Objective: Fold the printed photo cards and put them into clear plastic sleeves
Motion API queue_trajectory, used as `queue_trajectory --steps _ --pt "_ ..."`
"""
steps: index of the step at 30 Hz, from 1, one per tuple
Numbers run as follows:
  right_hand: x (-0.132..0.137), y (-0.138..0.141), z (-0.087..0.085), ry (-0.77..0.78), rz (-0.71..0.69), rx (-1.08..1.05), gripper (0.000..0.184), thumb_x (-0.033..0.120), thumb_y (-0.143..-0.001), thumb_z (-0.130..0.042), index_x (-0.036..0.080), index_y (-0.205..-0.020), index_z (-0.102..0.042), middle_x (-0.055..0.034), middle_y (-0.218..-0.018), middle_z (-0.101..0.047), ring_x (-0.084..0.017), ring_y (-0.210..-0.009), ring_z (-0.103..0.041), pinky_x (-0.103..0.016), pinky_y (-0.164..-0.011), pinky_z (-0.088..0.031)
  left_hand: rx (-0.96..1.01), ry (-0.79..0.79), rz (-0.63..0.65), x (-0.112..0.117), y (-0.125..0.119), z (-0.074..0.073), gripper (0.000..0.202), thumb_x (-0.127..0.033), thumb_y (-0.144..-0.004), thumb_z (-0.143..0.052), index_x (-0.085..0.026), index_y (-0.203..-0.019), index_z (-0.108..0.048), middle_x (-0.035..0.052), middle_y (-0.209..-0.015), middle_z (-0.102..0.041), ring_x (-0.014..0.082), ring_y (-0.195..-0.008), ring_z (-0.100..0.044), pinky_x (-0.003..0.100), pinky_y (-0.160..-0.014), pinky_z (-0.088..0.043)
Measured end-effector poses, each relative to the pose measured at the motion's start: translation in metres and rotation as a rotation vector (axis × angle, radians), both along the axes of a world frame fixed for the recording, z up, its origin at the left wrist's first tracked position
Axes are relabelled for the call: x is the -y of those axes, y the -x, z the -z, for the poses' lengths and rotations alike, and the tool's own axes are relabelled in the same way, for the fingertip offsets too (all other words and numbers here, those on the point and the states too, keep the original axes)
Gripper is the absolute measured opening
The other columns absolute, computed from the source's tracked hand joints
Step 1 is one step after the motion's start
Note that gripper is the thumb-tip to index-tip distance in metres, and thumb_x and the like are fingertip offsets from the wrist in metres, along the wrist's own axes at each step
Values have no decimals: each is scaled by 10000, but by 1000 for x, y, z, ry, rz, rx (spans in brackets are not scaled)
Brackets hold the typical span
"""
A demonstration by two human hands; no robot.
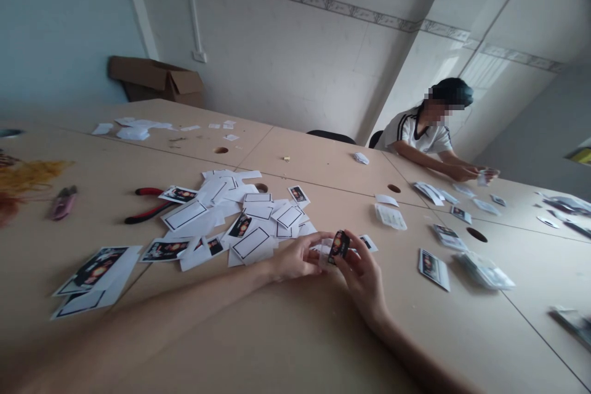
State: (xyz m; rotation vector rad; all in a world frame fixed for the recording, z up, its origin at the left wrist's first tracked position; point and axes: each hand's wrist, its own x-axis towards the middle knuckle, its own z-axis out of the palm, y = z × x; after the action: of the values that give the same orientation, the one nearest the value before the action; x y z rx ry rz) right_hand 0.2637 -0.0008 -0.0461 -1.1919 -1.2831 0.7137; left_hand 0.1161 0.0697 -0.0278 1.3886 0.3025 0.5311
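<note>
My left hand is closed around a small clear plastic case, its fingers partly hiding it. In my right hand a small dark printed card is pinched between thumb and fingers, right against the case. Whether the card is partly inside the case I cannot tell. Just beyond my left hand spreads a loose pile of white cards, some with black frames and some with dark pictures. Another printed card lies behind my right hand.
Red-handled pliers lie left of the pile, with a pink cutter farther left. To the right are a stack of clear packets and a printed card. Across the table a person handles a small item. A cardboard box stands behind.
</note>
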Motion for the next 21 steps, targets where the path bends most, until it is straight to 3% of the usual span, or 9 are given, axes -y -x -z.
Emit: queue_trajectory --steps 5,10,15,21 --pt "3 3 -6 22 -43 99 426 211 -740 -514 255 -1152 -415 -19 -919 -612 -156 -779 -607 -307 -689 -494 4 -21 -8 1 0 -2 612 -9 -635 -546 -218 -1194 -409 72 -1133 -538 193 -952 -542 283 -762 -420" --pt "6 6 -13 8 -18 203 383 180 -738 -497 244 -1111 -436 -14 -893 -610 -135 -729 -594 -291 -677 -487 -3 -27 25 0 1 -3 633 8 -584 -539 -215 -1167 -436 70 -1163 -513 187 -909 -558 276 -729 -426" --pt "6 6 -12 5 0 239 356 190 -742 -493 249 -1088 -435 -8 -892 -606 -136 -736 -590 -282 -674 -478 -16 -9 41 -1 1 -3 665 6 -578 -538 -225 -1190 -417 51 -1070 -568 173 -894 -554 262 -720 -420" --pt "8 9 -14 -4 51 292 294 216 -736 -502 241 -1025 -454 1 -831 -608 -132 -703 -591 -261 -641 -470 -6 16 33 -1 2 -3 716 26 -558 -547 -259 -1200 -413 55 -1233 -460 139 -845 -559 235 -680 -416"
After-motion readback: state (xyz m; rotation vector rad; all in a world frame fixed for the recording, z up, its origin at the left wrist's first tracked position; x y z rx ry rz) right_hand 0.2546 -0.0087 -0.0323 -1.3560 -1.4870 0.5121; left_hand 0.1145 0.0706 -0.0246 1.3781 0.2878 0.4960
